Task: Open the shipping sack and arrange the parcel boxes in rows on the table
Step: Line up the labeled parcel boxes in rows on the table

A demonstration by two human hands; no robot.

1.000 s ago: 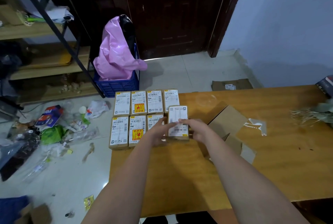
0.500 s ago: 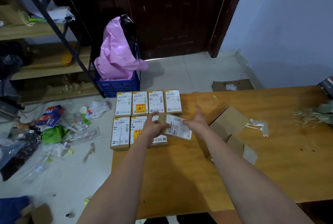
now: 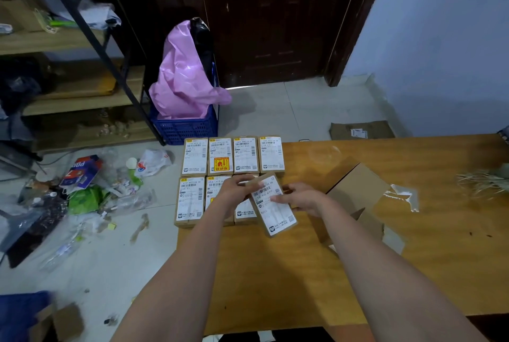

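Cardboard boxes (image 3: 232, 155): seven laid in rows, one (image 3: 272, 206) in both hands.

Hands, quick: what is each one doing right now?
Left hand: pinches the top end of the tilted parcel box.
Right hand: fingers grip the same box at its right edge.
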